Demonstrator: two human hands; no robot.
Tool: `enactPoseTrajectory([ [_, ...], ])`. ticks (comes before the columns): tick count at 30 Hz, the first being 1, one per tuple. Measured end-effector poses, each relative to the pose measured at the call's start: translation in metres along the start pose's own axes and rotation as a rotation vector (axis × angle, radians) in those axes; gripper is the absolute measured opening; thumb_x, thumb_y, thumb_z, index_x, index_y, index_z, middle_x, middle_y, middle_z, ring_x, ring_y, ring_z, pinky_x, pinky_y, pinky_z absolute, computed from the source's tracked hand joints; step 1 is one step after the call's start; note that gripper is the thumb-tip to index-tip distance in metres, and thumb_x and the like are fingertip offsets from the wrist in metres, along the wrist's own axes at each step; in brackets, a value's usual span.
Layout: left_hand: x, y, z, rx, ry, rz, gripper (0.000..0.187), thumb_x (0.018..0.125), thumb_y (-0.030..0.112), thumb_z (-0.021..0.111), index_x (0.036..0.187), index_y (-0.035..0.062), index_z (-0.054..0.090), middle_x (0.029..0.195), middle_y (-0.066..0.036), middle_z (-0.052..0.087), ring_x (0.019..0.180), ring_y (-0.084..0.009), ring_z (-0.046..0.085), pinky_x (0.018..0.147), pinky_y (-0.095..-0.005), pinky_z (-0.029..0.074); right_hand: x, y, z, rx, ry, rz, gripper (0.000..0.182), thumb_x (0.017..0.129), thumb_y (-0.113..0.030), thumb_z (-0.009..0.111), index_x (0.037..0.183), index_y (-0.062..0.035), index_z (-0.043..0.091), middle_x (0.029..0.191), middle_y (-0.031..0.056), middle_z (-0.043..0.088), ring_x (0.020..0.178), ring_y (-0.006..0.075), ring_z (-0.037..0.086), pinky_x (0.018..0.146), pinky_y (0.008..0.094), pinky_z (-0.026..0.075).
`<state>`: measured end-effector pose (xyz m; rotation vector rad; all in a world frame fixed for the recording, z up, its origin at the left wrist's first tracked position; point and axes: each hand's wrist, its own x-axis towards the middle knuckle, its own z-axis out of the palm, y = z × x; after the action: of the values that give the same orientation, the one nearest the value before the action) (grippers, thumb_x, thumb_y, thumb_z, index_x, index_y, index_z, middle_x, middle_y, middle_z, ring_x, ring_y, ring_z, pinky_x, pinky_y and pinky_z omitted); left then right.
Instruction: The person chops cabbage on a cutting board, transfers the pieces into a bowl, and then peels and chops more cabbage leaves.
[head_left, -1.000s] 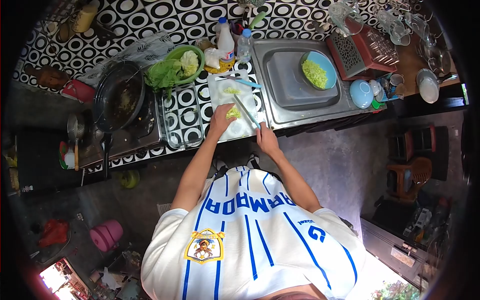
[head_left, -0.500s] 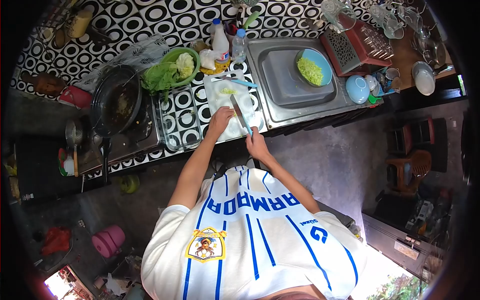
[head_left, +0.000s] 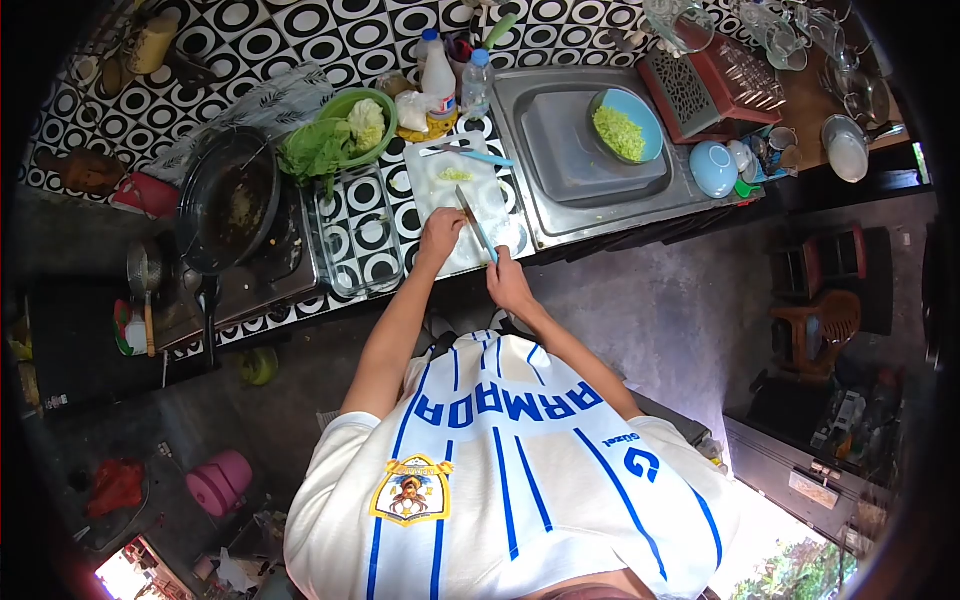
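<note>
My right hand (head_left: 509, 281) is wrapped round the light-blue handle of a kitchen knife (head_left: 474, 218), its blade slanting up and left over a white cutting board (head_left: 428, 180). Close against the blade's left side, my left hand (head_left: 440, 236) has its fingers curled down on the board; what lies under them is too small and hidden to name. Just beyond the blade tip sits a little pile of chopped pale-green vegetable (head_left: 455, 174). A second blue-handled knife (head_left: 485, 157) rests across the board's far end.
Right of the board, a blue bowl (head_left: 653, 128) of chopped greens stands on an upturned grey tub (head_left: 560, 150) in the steel sink (head_left: 530, 200). At left are a green basin (head_left: 385, 115) with leafy vegetables, a glass dish (head_left: 345, 290) and a black wok (head_left: 225, 205). Bottles (head_left: 478, 85) stand behind.
The knife and my right hand have shifted slightly left and up, bringing the blade closer to my left fingers. My left hand has barely moved. The camera view has shifted a little.
</note>
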<state>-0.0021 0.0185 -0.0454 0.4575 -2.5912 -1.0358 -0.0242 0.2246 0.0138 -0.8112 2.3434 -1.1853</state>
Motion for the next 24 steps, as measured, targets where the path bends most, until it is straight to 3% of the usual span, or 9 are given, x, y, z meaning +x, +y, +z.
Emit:
enactPoseTrajectory([
  [7,0.0,0.001,-0.004,-0.029,0.026,0.015,0.014,0.084,0.008,0.068,0.092,0.0,0.074,0.1,-0.016,0.072,0.098,-0.0337,0.066,0.089,-0.0414,0.051,0.032,0.005,0.005,-0.05,-0.091,-0.031,0.028,0.091,-0.014,0.048,0.11,0.0065,0.041,0.074,0.0385,0.059,0.076,0.0562,0.06,0.069,0.06,0.045],
  [10,-0.001,0.005,-0.004,-0.054,0.052,0.013,0.014,0.084,0.008,0.066,0.093,-0.0002,0.073,0.099,-0.016,0.071,0.094,-0.0344,0.066,0.086,-0.0415,0.052,0.039,0.007,0.008,-0.041,-0.074,-0.049,0.026,0.095,-0.016,0.048,0.107,0.0058,0.04,0.073,0.0393,0.058,0.075,0.0576,0.059,0.069,0.0621,0.045],
  [19,0.0,0.009,-0.002,-0.072,0.074,-0.06,0.012,0.082,0.005,0.065,0.087,-0.001,0.073,0.099,-0.015,0.071,0.091,-0.0341,0.068,0.084,-0.0393,0.054,0.036,0.002,0.024,-0.168,-0.034,0.03,0.024,0.103,-0.02,0.043,0.101,0.003,0.045,0.068,0.0363,0.058,0.071,0.0573,0.059,0.064,0.063,0.046],
  [24,-0.001,0.004,0.003,-0.077,0.112,-0.03,0.012,0.082,0.006,0.065,0.088,0.0005,0.073,0.099,-0.015,0.071,0.091,-0.0344,0.068,0.083,-0.0398,0.054,0.016,0.0,0.008,-0.256,-0.114,0.121,0.026,0.104,-0.024,0.041,0.102,0.0006,0.048,0.078,0.036,0.062,0.079,0.0572,0.061,0.071,0.0636,0.048],
])
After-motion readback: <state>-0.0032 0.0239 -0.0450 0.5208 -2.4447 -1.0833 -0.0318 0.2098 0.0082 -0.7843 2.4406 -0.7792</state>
